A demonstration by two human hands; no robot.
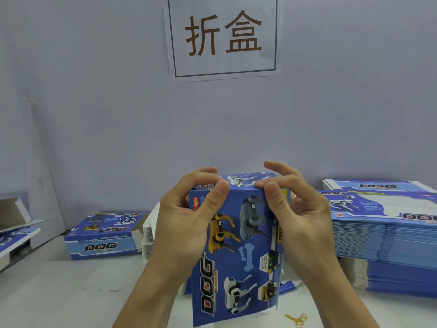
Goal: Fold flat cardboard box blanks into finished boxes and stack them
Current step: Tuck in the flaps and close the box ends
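Observation:
A blue printed cardboard box (238, 259) with robot dogs and the word DOG stands on end in front of me, its broad face toward the camera. My left hand (186, 218) grips its upper left side, thumb pressed on the top edge. My right hand (298, 214) grips the upper right side, thumb on the top edge and fingers curled behind. A tall stack of flat blue blanks (387, 235) lies on the right. One finished box (104, 235) lies on the table at the left.
A white table (71, 292) carries everything. Yellow rubber bands (296, 319) lie near the front edge. A white stack of blank edges (149, 235) sits behind my left hand. More box parts (14, 228) are at the far left. A paper sign (223, 36) hangs on the wall.

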